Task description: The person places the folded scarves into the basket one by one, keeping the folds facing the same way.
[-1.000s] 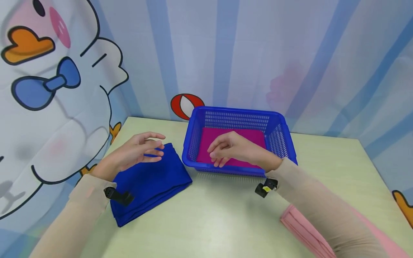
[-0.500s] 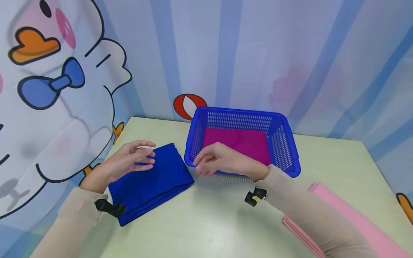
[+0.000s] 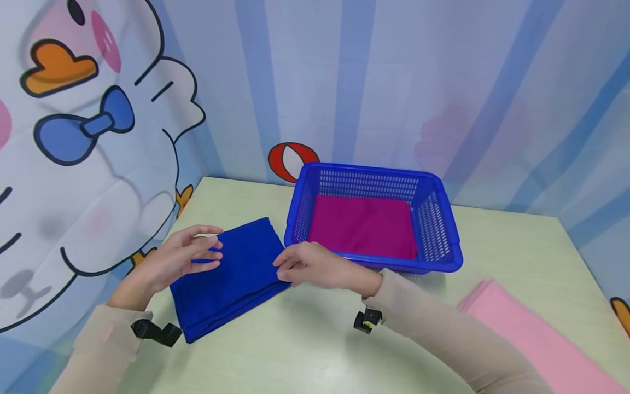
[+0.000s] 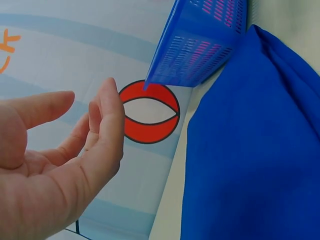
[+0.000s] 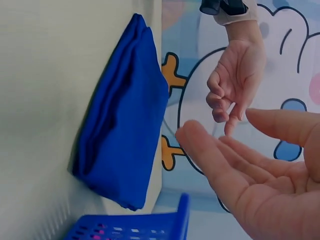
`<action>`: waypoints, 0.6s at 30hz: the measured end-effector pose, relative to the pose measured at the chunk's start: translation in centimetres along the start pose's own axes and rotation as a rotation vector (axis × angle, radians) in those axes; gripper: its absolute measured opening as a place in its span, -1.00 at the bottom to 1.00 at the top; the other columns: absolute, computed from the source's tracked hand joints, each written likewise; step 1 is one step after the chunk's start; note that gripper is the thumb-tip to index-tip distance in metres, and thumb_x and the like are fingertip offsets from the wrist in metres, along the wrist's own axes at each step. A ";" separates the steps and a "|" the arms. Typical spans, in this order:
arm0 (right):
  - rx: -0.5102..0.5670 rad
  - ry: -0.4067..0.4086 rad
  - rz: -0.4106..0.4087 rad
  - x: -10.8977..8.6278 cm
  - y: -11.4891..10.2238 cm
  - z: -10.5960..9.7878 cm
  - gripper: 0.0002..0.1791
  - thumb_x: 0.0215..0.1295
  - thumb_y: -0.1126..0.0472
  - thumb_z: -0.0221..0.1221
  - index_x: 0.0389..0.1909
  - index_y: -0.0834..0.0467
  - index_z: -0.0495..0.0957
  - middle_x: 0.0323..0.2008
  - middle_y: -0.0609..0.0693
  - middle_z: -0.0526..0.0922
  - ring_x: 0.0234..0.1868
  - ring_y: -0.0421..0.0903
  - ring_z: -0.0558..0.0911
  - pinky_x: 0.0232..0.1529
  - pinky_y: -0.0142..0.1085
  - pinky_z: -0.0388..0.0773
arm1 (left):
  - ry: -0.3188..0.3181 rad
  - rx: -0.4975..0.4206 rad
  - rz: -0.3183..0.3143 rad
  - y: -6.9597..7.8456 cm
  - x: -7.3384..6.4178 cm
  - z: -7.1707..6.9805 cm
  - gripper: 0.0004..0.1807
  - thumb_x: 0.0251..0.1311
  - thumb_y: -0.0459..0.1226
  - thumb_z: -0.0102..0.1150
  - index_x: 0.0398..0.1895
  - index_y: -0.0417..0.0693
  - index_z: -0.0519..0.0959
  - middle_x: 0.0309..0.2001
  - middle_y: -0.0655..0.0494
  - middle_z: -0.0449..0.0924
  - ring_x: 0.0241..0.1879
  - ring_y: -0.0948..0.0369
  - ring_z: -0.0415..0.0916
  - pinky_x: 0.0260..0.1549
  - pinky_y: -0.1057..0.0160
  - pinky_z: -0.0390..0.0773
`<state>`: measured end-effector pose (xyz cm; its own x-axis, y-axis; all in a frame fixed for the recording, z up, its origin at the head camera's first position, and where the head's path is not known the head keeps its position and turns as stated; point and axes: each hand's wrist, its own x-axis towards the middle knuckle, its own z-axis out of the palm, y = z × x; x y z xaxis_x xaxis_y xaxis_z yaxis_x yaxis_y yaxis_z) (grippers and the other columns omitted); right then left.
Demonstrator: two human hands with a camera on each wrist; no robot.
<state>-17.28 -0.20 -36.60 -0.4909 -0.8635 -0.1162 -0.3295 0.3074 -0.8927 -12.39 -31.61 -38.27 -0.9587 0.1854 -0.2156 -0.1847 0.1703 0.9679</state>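
A folded blue cloth (image 3: 241,271) lies on the left part of the table, its layered edge toward me. Over its left side hovers my left hand (image 3: 184,257), fingers loosely bent and holding nothing; the left wrist view shows a gap between thumb and fingers. My right hand (image 3: 317,265) is near the cloth's right corner, also with nothing in it. From the right wrist view, its relaxed fingers (image 5: 220,170) are apart from the blue cloth (image 5: 125,125). Behind the right hand stands a blue plastic basket (image 3: 445,265) with a folded magenta cloth (image 3: 364,224) lying flat inside.
A folded pink cloth (image 3: 531,339) lies at the table's front right, partly behind my right sleeve (image 3: 433,323). The pale table (image 3: 512,246) meets a printed curtain (image 3: 394,82) at the back and left.
My right hand has moved left and toward me, from over the basket to the blue cloth's right corner. My left hand has shifted slightly left and down. More of the pink cloth shows.
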 end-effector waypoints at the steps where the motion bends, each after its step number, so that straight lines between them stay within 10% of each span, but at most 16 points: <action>1: -0.023 0.010 0.004 0.2 0.0 0.3 -0.62 0.46 0.35 0.12 0.21 0.44 0.46 0.04 0.25 0.64 -0.04 -0.01 0.70 -0.04 -0.32 0.65 | 0.003 -0.006 -0.002 -0.1 -0.1 -0.1 -0.43 0.52 -0.17 0.00 0.39 -0.34 0.17 0.01 -0.09 0.46 -0.06 0.16 0.63 -0.03 0.17 0.64; 18: -0.350 0.153 0.061 3.6 2.2 4.6 -0.40 0.51 0.27 0.08 0.45 0.41 0.17 0.43 0.22 0.29 0.47 0.06 0.23 0.42 -0.17 0.24 | 0.083 -0.013 -0.025 -2.9 -2.1 -1.3 -0.46 0.54 -0.22 -0.04 0.39 -0.38 0.16 0.01 -0.05 0.48 -0.06 0.15 0.64 -0.04 0.18 0.65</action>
<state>-16.06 -4.50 -40.95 -0.6241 -0.7778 -0.0743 -0.5385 0.4971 -0.6803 -10.09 -33.72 -40.46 -0.9684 0.0999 -0.2286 -0.2110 0.1615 0.9641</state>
